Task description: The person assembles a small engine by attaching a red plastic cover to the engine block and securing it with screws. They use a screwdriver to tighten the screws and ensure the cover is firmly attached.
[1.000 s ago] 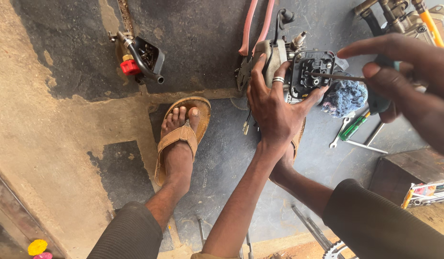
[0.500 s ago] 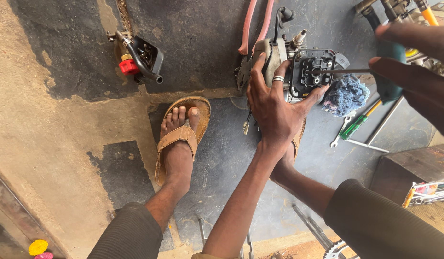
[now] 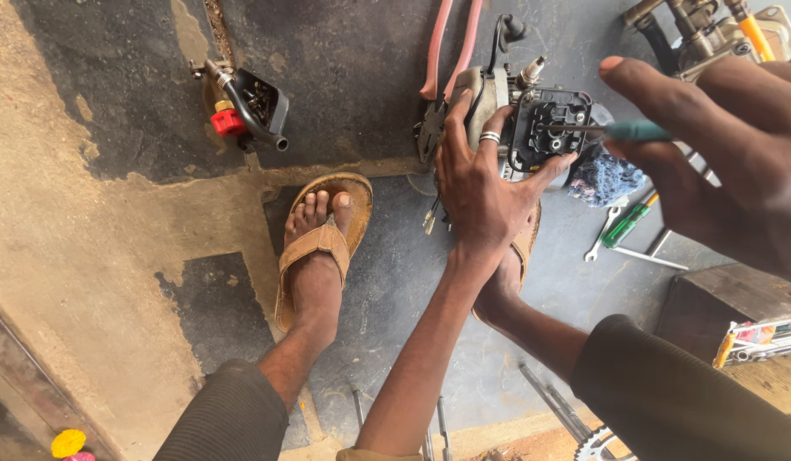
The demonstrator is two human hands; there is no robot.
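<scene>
My left hand (image 3: 479, 183), with a ring on one finger, is clamped around a small grey and black engine part (image 3: 545, 124) that rests on the dark floor. My right hand (image 3: 720, 162) fills the right side, close to the camera. It grips a screwdriver with a teal handle (image 3: 639, 131), and the thin shaft points left into the black housing of the part. My foot in a tan sandal (image 3: 320, 243) stands to the left of the part. A second sandalled foot sits mostly hidden under my left wrist.
Red-handled pliers (image 3: 451, 51) lie above the part. A black component with a red cap (image 3: 246, 107) lies at upper left. A blue rag (image 3: 604, 181), a green-handled screwdriver (image 3: 630, 220), a spanner (image 3: 602, 239) and a dark wooden box (image 3: 728, 303) lie on the right. More metal parts (image 3: 711, 30) sit at top right.
My right hand has shifted up and closer to the camera, keeping the screwdriver tip in the housing. My left hand and feet stay put.
</scene>
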